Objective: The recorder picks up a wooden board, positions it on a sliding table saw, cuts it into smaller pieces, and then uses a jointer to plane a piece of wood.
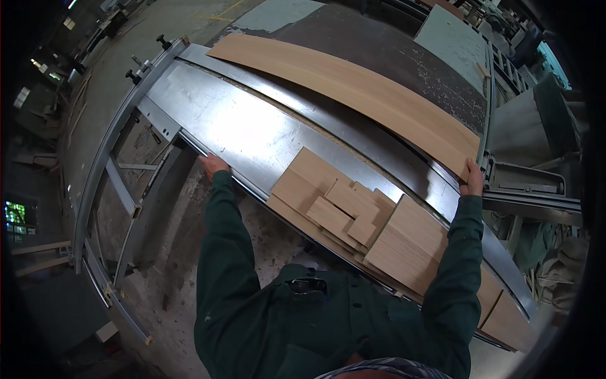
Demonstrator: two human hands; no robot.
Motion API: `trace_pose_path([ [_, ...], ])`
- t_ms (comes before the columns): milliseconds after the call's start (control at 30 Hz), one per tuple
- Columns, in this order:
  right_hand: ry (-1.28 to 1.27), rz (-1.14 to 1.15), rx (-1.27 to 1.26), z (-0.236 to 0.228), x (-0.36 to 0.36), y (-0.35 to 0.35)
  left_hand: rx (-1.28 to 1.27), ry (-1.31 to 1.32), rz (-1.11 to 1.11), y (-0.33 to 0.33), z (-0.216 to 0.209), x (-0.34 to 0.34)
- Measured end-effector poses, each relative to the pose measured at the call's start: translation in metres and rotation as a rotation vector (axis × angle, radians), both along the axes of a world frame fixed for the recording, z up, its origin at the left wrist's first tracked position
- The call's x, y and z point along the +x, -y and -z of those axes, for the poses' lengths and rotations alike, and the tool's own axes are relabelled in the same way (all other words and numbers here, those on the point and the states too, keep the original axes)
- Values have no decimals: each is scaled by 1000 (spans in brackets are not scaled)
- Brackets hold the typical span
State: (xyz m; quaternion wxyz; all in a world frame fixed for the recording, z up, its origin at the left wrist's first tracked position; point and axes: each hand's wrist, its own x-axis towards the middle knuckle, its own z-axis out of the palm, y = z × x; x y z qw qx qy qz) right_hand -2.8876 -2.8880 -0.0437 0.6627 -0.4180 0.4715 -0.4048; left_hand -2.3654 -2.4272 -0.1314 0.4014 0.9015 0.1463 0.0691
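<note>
Long wooden board at 1 o'clock, along metal counter's far side. Right hand at 3 o'clock touches board's near end; left hand, between 9 and 10, on counter edge. Hands well apart; can't tell if either's clamped. Cut wood pieces at 4 o'clock.

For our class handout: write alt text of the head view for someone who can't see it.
A person's right hand touches the right end of a long wooden board lying along the far side of a shiny metal table, while the left hand rests on the table's near edge. Shorter wooden pieces, some stacked, lie nearer the person.
</note>
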Motion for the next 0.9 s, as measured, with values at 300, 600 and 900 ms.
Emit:
trace_pose_path([
  [300,16,109,21,15,-29,6,22,-12,15,5,8,0],
  [600,-28,168,22,29,-37,6,-54,179,119,-11,50,25],
  [900,11,158,48,47,-62,17,24,150,22,-4,8,-5],
])
